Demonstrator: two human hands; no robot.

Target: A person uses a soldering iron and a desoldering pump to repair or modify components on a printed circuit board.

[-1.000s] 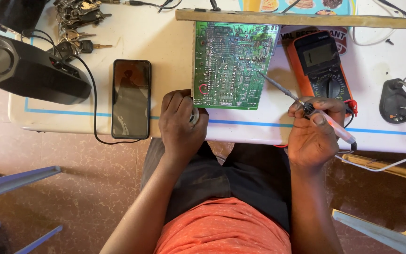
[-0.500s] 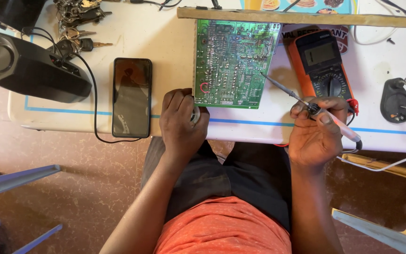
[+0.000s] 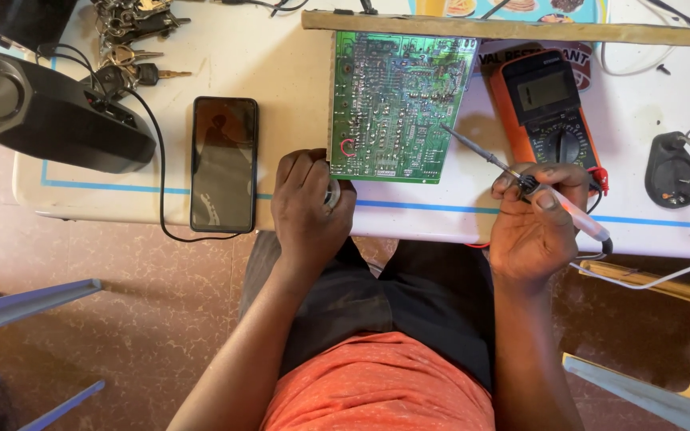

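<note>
Holding much the same pose as half a second before, the right hand (image 3: 538, 219) had shifted only slightly: the soldering iron (image 3: 521, 179) it gripped pen-fashion, fingers clamped on the handle, now pointed its thin tip at the right edge of the circuit board (image 3: 397, 104), a touch closer than before. The left hand (image 3: 309, 209) had not moved; it rested at the table's (image 3: 281, 72) front edge, touching the board's lower left corner, fingers curled shut around a small shiny object (image 3: 332, 191), too hidden to identify. The board itself lay flat near the table's middle, green, solder side up, crowded with silvery joints and traces, with a small red loop marked near its bottom left. An orange multimeter (image 3: 551, 108) sat just beside its right edge, a dark phone (image 3: 224, 164) to its left, a black speaker (image 3: 49, 112) and a bunch of keys (image 3: 133, 40) further left, and a black iron stand (image 3: 676, 168) far right.
</note>
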